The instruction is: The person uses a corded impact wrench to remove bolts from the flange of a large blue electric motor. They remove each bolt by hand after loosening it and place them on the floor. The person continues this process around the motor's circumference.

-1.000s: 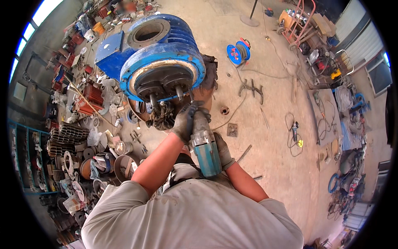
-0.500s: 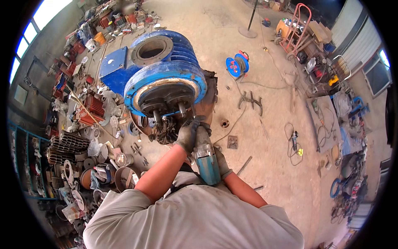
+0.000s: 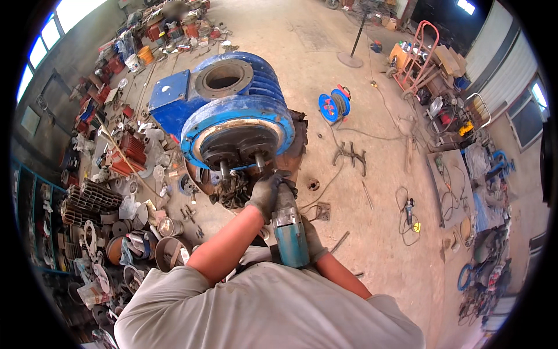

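Note:
A teal power tool (image 3: 292, 241) with a grey metal front housing is in front of my body, pointing away from me. My gloved left hand (image 3: 269, 193) wraps round its front end. My gloved right hand (image 3: 314, 239) is at the tool's right rear; the tool covers its fingers. Ahead stands a large blue machine housing (image 3: 235, 119) with a round flanged opening on top. Two metal shafts stick out of its dark near face, a left shaft (image 3: 225, 168) and a right shaft (image 3: 260, 160). The tool's tip, hidden by my left hand, is close to the right shaft.
Dark greasy rags or parts (image 3: 234, 191) lie under the left shaft. On the floor to the right are a blue cable reel (image 3: 334, 106), a dark puller-like tool (image 3: 350, 156) and a corded grinder (image 3: 409, 210). Piled metal parts (image 3: 96, 200) crowd the left side.
The view has shifted, so the blue machine appears slightly lower and further right. A thin rod seen beside the right shaft before is now out of sight. Both hands remain at the tool.

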### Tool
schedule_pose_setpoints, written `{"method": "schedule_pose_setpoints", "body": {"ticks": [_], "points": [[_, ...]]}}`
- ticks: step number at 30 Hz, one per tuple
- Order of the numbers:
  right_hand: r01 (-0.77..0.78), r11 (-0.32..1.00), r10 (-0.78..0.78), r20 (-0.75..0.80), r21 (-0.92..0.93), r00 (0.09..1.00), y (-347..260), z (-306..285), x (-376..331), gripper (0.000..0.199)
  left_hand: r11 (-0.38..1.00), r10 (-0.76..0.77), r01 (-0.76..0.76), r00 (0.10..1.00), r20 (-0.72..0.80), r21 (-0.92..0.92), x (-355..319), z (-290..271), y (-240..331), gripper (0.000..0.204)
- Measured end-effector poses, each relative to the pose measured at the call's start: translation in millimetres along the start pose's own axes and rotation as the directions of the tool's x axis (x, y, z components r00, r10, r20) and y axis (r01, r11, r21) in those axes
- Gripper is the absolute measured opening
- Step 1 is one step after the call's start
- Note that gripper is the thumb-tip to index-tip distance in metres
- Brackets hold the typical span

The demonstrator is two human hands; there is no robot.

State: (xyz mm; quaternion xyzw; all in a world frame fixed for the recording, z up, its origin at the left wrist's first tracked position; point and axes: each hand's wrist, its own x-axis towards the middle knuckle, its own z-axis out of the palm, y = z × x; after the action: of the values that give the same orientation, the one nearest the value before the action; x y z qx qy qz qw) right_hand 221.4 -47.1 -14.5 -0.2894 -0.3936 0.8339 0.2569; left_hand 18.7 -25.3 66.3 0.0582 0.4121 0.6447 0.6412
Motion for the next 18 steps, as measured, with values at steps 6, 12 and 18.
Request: {"method": "schedule_pose_setpoints", "body": {"ticks": [6, 12, 18], "points": [[0.039, 0.991, -0.026, 0.109, -0.126, 0.994, 22.1, 0.0, 5.1, 0.036, 0.996, -0.031, 0.033, 0.999, -0.034, 0.077, -4.2, 4.1, 9.4, 0.033], [-0.188, 0.909, 0.111, 0.219, 0.373, 0.970, -15.2, 24.4, -5.2, 0.035, 0.994, 0.022, -0.025, 0.999, 0.030, 0.109, 4.2, -3.1, 11.8, 0.035], [0.106, 0.960, -0.104, 0.020, -0.261, 0.994, 14.9, -7.7, -2.3, 0.045, 0.996, 0.006, -0.007, 1.000, 0.012, 0.087, 5.5, 6.5, 9.3, 0.037]]}}
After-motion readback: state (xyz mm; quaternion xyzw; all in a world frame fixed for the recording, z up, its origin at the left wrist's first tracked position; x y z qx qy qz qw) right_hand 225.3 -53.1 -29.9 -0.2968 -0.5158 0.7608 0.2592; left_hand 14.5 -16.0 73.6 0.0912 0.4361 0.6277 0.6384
